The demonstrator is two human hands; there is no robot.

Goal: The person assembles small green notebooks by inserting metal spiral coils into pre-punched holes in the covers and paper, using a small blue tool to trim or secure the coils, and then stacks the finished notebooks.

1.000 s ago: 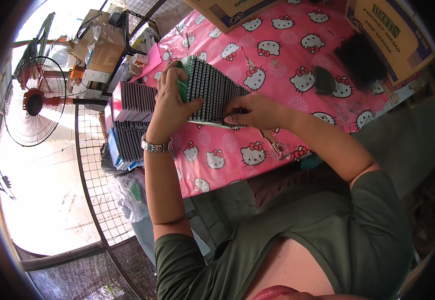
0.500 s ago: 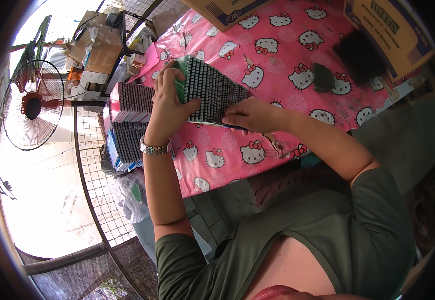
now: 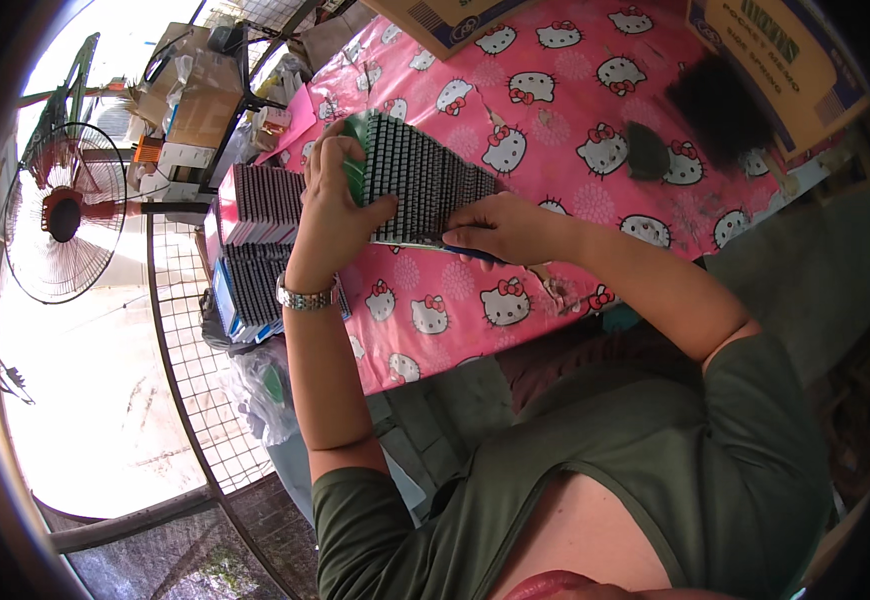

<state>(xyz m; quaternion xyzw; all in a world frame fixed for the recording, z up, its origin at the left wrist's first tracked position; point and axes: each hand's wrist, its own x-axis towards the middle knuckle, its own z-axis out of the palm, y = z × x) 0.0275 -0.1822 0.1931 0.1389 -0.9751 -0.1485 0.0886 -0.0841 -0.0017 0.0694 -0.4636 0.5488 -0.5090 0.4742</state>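
A stack of spiral notepads (image 3: 420, 180) with green covers and rows of black coil bindings is held over the pink table. My left hand (image 3: 340, 195) grips its left end, fingers bent over the green cover and thumb pressed on the coils. At the lower right corner of the stack, my right hand (image 3: 500, 228) is closed around a slim dark blue tool (image 3: 470, 252). Only a bit of that tool shows below my fingers, so its kind is unclear. The tool's tip is hidden at the coils.
Left of the stack stand pink spiral notepads (image 3: 262, 205) and blue spiral notepads (image 3: 253, 290). A cartoon-cat cloth (image 3: 505, 305) covers the table. Cardboard boxes (image 3: 785, 75) stand at the far side, with a black bristly clump (image 3: 720, 110) and a dark rounded piece (image 3: 647, 152) nearby. A fan (image 3: 63, 215) is at left.
The stack and my left hand have shifted very slightly left. Both hands keep the same grip, and nothing else has visibly moved.
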